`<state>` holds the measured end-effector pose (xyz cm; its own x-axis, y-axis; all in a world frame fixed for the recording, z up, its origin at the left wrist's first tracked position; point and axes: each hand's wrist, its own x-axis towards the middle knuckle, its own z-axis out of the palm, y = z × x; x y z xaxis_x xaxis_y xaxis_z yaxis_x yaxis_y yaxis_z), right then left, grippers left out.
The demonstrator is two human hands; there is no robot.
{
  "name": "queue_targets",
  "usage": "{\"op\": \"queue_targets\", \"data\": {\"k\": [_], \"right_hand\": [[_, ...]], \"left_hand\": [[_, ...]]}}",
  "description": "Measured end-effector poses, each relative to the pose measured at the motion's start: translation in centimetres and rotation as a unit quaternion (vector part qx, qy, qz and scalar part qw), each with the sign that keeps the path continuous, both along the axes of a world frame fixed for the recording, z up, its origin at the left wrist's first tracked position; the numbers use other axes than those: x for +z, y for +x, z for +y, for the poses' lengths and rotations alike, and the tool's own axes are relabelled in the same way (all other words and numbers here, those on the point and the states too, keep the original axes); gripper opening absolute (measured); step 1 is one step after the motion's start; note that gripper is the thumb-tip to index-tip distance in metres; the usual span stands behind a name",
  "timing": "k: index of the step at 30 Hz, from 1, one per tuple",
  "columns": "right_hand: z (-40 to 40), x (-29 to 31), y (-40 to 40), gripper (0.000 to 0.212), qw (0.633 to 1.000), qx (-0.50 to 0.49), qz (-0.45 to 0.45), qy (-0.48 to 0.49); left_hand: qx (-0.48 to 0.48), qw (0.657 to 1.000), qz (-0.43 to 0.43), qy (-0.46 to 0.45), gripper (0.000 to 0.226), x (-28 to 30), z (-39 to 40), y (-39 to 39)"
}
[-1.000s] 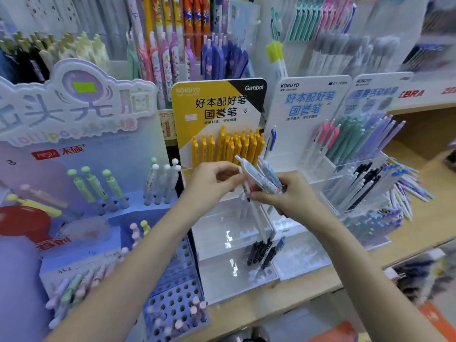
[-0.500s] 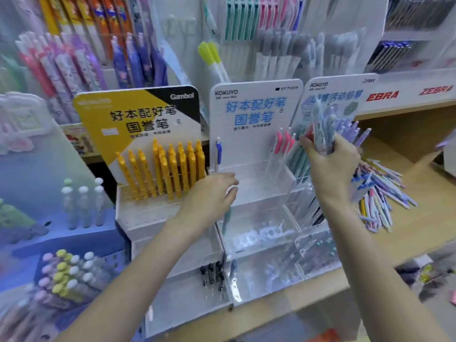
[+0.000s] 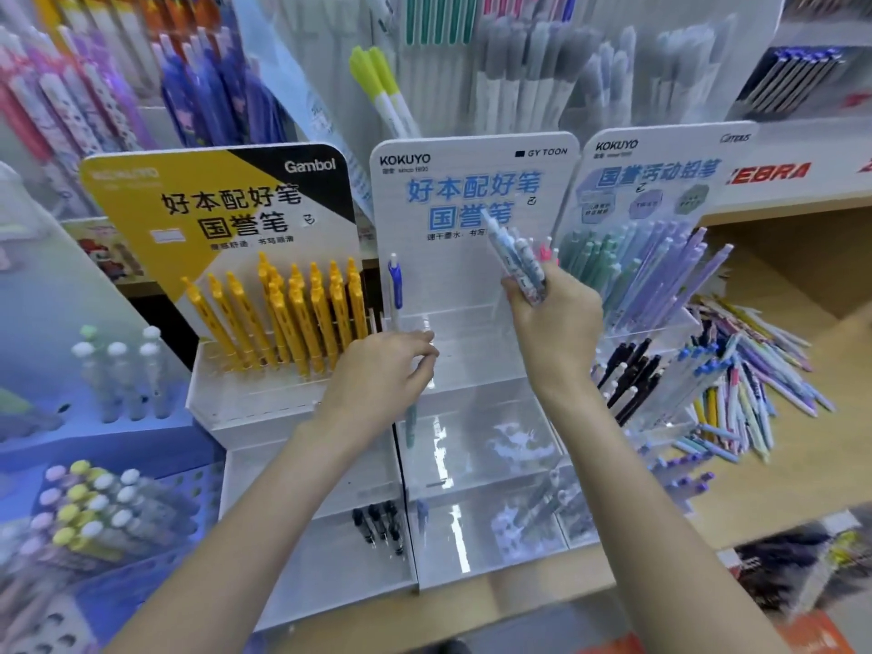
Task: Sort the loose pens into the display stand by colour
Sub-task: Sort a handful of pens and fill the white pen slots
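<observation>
The white Kokuyo display stand [image 3: 472, 351] with clear tiers stands in the middle of the shelf. One blue-capped pen [image 3: 394, 285] stands upright at its top tier's left end. My left hand [image 3: 382, 375] grips a teal-tipped pen [image 3: 411, 424] at that tier, the pen's tip pointing down. My right hand [image 3: 552, 323] is raised in front of the stand's card and holds a bundle of patterned blue-white pens [image 3: 514, 257]. A heap of loose pens [image 3: 750, 384] in mixed colours lies on the wooden shelf to the right.
A yellow Gambol stand [image 3: 264, 313] with several yellow pens is on the left. Another Kokuyo stand [image 3: 651, 276] with green and purple pens is on the right. A blue holed rack [image 3: 94, 502] sits lower left. Black pens [image 3: 377, 523] lie in a lower tray.
My right hand has come left with the pen bundle, from the right-hand stand to in front of the middle stand's card. My left hand stays at the top tier with its pen.
</observation>
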<state>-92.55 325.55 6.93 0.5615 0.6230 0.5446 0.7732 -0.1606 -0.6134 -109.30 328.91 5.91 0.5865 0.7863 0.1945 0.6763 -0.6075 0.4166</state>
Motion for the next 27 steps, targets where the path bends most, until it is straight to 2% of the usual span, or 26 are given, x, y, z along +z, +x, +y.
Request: {"op": "queue_targets", "data": {"k": [2, 6, 10, 12, 14, 15, 16, 17, 18, 20, 22, 27], "right_hand": [[0.3, 0.1, -0.6, 0.021, 0.994, -0.038, -0.029, -0.097], [0.7, 0.1, -1.4, 0.022, 0.987, -0.073, -0.019, -0.141], [0.8, -0.1, -1.4, 0.024, 0.986, -0.081, -0.015, -0.142], [0.1, 0.2, -1.1, 0.026, 0.991, -0.067, 0.006, -0.114], [-1.3, 0.9, -1.0, 0.024, 0.995, 0.006, 0.086, -0.053], [-2.3, 1.4, -1.1, 0.025, 0.988, 0.060, 0.137, -0.042], [-3.3, 1.8, -1.4, 0.028, 0.975, 0.116, 0.183, -0.053], [-4.1, 2.1, -1.9, 0.032, 0.960, 0.162, 0.212, -0.084], [-4.6, 2.1, -2.3, 0.035, 0.950, 0.191, 0.214, -0.124], [-5.1, 2.3, -3.0, 0.040, 0.943, 0.208, 0.190, -0.175], [-5.4, 2.6, -3.7, 0.037, 0.930, 0.239, 0.212, -0.182], [-6.6, 3.1, -5.0, 0.015, 0.867, 0.335, 0.329, -0.169]], "left_hand": [[-0.006, 1.000, -0.002, -0.002, 0.025, 0.0, 0.2, 0.0], [-0.017, 1.000, -0.012, -0.003, 0.025, -0.2, 0.4, -0.3], [-0.036, 0.999, -0.012, -0.005, 0.026, -0.1, 0.5, -0.6], [-0.048, 0.999, -0.003, -0.021, 0.027, 0.0, 0.6, -0.7], [-0.045, 0.997, -0.019, -0.064, 0.029, 0.5, 0.7, -0.9], [-0.040, 0.992, -0.060, -0.104, 0.031, 0.8, 0.7, -1.0], [-0.035, 0.978, -0.129, -0.161, 0.032, 1.3, 0.6, -1.0], [-0.033, 0.950, -0.212, -0.227, 0.031, 2.0, 0.3, -0.9], [-0.035, 0.912, -0.290, -0.288, 0.028, 2.8, 0.0, -0.8], [-0.040, 0.848, -0.379, -0.368, 0.021, 3.9, -0.6, -0.6], [-0.060, 0.818, -0.408, -0.400, 0.019, 4.4, -0.8, -0.6], [-0.071, 0.800, -0.415, -0.426, 0.029, 4.2, -0.8, -1.6]]}}
